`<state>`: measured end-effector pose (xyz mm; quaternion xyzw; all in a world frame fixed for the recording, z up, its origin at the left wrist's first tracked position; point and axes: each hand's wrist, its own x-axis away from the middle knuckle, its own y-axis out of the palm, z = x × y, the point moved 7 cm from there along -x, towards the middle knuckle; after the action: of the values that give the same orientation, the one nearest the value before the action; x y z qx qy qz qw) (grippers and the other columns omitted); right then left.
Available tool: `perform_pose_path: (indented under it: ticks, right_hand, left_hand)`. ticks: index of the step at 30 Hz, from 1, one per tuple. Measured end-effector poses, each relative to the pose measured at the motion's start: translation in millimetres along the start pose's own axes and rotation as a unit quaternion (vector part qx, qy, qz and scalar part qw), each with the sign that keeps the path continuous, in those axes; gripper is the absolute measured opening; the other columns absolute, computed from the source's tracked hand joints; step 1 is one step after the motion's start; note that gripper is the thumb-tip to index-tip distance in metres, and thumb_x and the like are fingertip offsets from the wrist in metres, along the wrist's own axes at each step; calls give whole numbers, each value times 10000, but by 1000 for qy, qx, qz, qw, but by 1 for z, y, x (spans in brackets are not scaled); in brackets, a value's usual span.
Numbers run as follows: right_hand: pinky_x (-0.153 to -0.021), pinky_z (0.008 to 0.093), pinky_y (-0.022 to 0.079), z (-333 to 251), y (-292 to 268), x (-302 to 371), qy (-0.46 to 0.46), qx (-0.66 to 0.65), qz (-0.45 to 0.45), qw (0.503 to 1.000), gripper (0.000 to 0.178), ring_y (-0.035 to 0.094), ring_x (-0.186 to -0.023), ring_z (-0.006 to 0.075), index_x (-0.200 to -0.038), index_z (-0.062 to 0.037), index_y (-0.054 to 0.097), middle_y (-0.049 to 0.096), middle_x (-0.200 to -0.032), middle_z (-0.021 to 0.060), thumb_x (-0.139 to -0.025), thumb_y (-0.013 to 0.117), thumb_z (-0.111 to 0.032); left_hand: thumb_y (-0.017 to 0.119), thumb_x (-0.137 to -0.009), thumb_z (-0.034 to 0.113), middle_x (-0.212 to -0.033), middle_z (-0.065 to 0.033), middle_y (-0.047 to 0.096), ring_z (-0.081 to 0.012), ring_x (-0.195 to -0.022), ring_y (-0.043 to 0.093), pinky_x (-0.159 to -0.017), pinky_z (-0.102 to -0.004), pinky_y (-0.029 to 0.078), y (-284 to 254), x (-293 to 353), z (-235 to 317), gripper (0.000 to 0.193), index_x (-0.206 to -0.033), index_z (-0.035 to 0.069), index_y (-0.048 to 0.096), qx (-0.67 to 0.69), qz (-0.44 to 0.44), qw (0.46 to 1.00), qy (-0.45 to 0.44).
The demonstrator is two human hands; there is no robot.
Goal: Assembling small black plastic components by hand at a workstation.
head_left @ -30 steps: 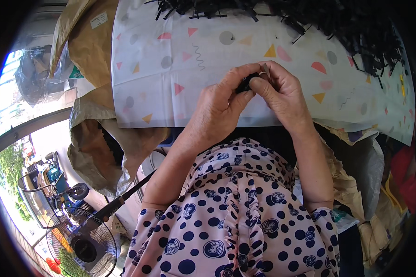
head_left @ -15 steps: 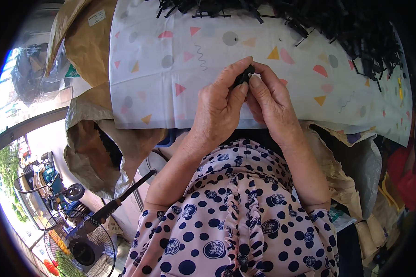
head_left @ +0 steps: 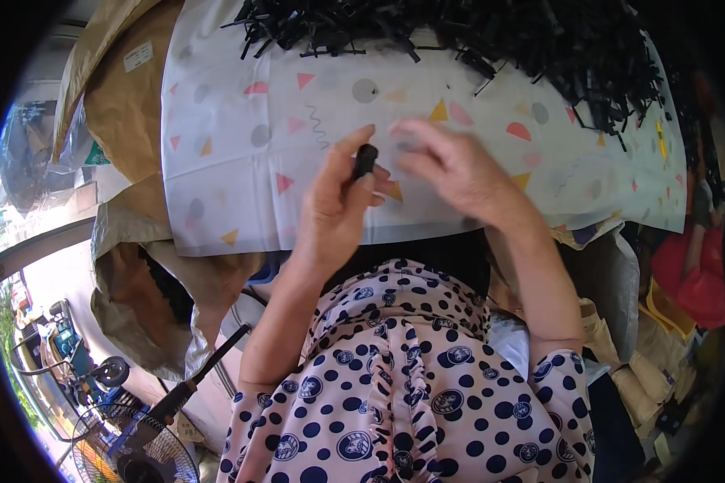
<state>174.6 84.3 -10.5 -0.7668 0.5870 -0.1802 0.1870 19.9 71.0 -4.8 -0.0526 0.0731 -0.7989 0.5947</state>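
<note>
Between the thumb and fingers of my left hand (head_left: 330, 213) is a small black plastic piece (head_left: 366, 161), held upright over the near part of the patterned tablecloth (head_left: 242, 185). My right hand (head_left: 469, 175) is apart from it, a little to the right. Its fingers are bent and smeared by motion, so whether they hold anything does not show. A big heap of thin black plastic pieces (head_left: 540, 44) covers the far side of the cloth, beyond both hands.
A brown paper bag (head_left: 129, 97) stands left of the table, above an open sack (head_left: 141, 278). A fan (head_left: 137, 455) is at lower left. Another open sack (head_left: 600, 274) hangs at right. A thin yellow item (head_left: 662, 138) lies near the cloth's right edge. Someone in red (head_left: 689, 274) is at far right.
Both hands were together on the black piece. The right hand has let go and moved away to the right, while the left keeps the piece. The view has shifted slightly.
</note>
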Motion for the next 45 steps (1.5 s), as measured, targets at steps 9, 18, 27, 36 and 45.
perform_pose_path:
  ticks: [9, 18, 27, 36, 45]
  right_hand:
    - [-629, 398, 491, 43, -83, -23, -27, 446, 106, 889, 202, 612, -759, 325, -1069, -118, 556, 626, -913, 93, -869, 580, -113]
    - [-509, 154, 299, -6, -48, 18, -49, -252, 110, 960, 104, 441, -616, 1, -941, -68, 549, 510, -703, -57, -953, 539, -171]
    - [-443, 153, 247, 4, -15, 22, 31, -392, 64, 917, 111, 352, -525, 1, -923, -97, 527, 410, -641, -82, -955, 543, -202]
    - [-493, 177, 326, -5, 7, 14, 87, -365, 60, 925, 124, 390, -559, 20, -932, -49, 534, 460, -658, -56, -960, 535, -170]
    - [-519, 230, 377, -20, 21, 10, 44, -231, 30, 971, 185, 423, -575, 70, -943, 2, 512, 465, -647, -4, -989, 464, -170]
  left_hand:
    - [491, -973, 237, -847, -89, 565, -215, -700, 584, -618, -258, 474, 31, 6, -33, 163, -1034, 88, 518, 488, -54, 822, -288]
    - [568, -859, 2, -935, -114, 580, -144, -670, 588, -583, -247, 473, 43, -27, 22, 463, -1282, 5, 380, 104, -11, 992, -70]
    - [639, -806, -28, -845, -92, 615, -119, -703, 576, -613, -246, 478, 45, -26, 12, 516, -1253, 14, 384, 37, -77, 994, -66]
    - [552, -834, -86, -856, -56, 582, -97, -715, 557, -634, -230, 470, 29, -17, 11, 430, -1215, 41, 400, 49, -38, 998, 11]
    - [516, -813, -95, -772, -47, 538, -102, -661, 530, -607, -247, 449, 10, -16, 10, 362, -1132, 38, 408, 40, -24, 999, -8]
